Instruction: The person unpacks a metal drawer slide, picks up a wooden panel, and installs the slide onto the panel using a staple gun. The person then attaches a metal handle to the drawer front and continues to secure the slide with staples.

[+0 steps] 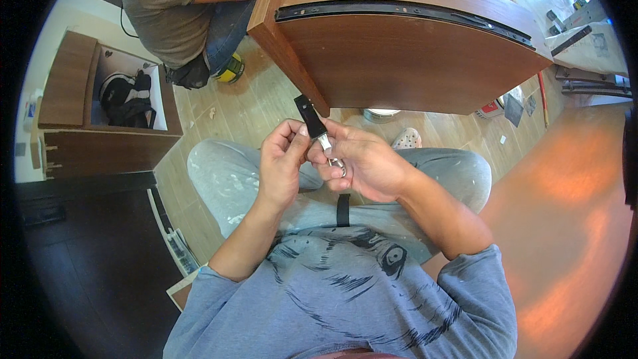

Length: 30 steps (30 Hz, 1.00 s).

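In front of my lap, both hands hold a small black flat piece with a silver metal end (310,117); its exact kind does not show. My left hand (280,159) pinches the black part's edge between thumb and fingers. Around the silver part, my right hand (367,161) has its fingers curled, with a rounded metal end showing below them. The black end points up and away, close to the lower corner of a brown wooden drawer (405,60). Along the drawer's upper side runs a black slide rail (399,8). Neither hand touches the drawer.
Another person (176,10) sits at the upper left, beside a yellow and black can (230,70). A wooden cabinet (66,93) with a black and white bag (127,98) stands left. Behind the drawer are a white tub (381,115) and a red rod (543,100). A glossy brown panel (558,239) lies right.
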Each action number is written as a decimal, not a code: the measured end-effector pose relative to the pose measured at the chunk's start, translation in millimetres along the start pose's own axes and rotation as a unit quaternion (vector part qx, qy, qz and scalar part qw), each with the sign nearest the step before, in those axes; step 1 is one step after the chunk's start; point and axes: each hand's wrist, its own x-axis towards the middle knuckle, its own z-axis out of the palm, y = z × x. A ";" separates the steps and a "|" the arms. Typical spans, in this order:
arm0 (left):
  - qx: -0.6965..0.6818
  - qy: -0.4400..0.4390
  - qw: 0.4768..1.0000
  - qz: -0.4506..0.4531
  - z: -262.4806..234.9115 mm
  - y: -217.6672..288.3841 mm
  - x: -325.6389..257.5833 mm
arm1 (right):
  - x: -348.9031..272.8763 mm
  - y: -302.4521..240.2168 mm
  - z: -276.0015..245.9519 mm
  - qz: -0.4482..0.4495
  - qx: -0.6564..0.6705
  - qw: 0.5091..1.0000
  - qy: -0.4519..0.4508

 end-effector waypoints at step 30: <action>-0.056 -0.036 0.998 -0.010 -16.0 8.6 0.1 | 0.9 17.9 17.6 -0.142 -0.434 0.883 0.106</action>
